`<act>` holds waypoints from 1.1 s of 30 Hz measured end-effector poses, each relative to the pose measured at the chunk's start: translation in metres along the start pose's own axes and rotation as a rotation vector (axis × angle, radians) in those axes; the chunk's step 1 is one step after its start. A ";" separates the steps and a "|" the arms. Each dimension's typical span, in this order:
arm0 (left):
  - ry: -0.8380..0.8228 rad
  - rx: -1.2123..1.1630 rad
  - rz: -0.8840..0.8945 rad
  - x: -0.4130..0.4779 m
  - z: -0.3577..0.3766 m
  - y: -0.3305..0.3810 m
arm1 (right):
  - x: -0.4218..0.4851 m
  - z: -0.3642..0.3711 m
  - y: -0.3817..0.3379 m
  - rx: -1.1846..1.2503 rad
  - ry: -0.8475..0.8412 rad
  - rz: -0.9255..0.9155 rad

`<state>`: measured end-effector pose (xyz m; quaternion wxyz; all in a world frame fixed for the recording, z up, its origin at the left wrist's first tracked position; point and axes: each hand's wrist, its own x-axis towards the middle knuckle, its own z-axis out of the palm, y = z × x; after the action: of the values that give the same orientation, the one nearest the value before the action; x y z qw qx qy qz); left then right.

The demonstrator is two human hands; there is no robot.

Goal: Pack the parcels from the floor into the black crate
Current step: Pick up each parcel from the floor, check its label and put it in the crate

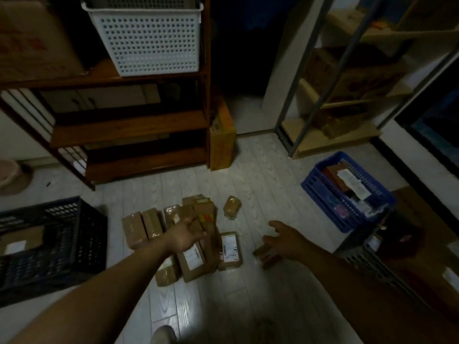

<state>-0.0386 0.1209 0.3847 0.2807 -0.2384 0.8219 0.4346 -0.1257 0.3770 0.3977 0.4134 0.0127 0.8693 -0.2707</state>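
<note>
Several brown taped parcels (191,263) lie in a pile on the pale floor, some with white labels. My left hand (185,235) reaches over the middle of the pile, its fingers curled against a parcel with red and yellow tape (208,216); the grip itself is hidden behind the hand. My right hand (285,240) hovers with fingers spread just above a small brown parcel (267,258) lying apart on the right. One more parcel (232,207) sits alone behind the pile. The black crate (82,234) stands on the floor at the left, with a labelled parcel (22,242) inside.
A blue crate (320,184) with mixed items stands at the right. A wooden shelf unit (129,135) carrying a white perforated basket (149,38) is behind the pile, with a yellow carton (222,142) beside it. A metal rack (330,130) stands at the back right.
</note>
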 end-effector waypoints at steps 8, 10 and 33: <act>-0.006 -0.108 -0.107 0.110 0.111 -0.069 | 0.148 0.048 0.090 -0.193 -0.064 -0.024; 0.008 -0.132 -0.113 0.147 0.135 -0.096 | 0.175 0.070 0.094 -0.173 -0.082 -0.002; 0.178 -0.264 -0.152 0.376 0.292 -0.265 | 0.443 0.289 0.184 -0.375 -0.120 -0.484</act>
<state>-0.0700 0.1783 -0.1558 0.2050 -0.3721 0.7588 0.4937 -0.1665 0.3053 -0.1565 0.3828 -0.2870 0.8558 -0.1965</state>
